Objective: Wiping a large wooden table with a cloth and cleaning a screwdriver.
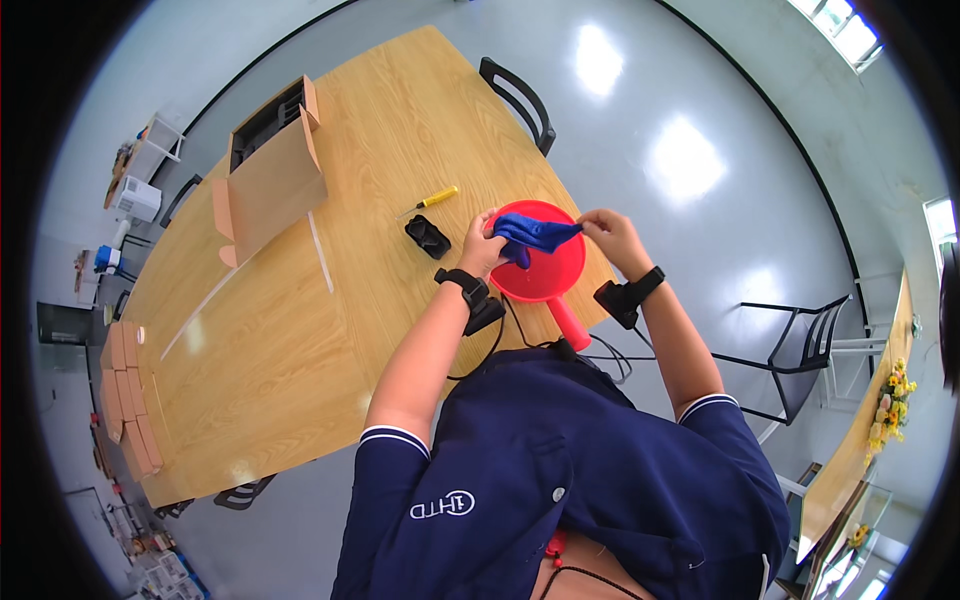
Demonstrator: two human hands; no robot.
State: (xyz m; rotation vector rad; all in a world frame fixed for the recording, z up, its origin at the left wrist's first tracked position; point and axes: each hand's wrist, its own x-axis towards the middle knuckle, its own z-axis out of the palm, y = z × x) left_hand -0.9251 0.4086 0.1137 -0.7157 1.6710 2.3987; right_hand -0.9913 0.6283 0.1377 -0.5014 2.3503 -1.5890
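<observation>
A blue cloth [536, 231] is stretched between my two hands above a red plastic basin with a handle [547, 281]. My left hand [482, 246] grips the bunched left end of the cloth, close to the basin's left rim. Pinched in the fingers of my right hand [611, 234] is the cloth's narrow right end, just past the basin's right rim. A darker fold of the cloth hangs down over the basin. The basin's handle points towards my body at the table's edge.
Left of the basin lie a black object [428, 237] and a yellow-handled screwdriver [439, 197] on the wooden table [375, 150]. An opened cardboard box [274, 180] stands farther left, with several small boxes [129, 394] at the far end. Black cables [517, 322] run near my waist. A black chair [525, 101] borders the table.
</observation>
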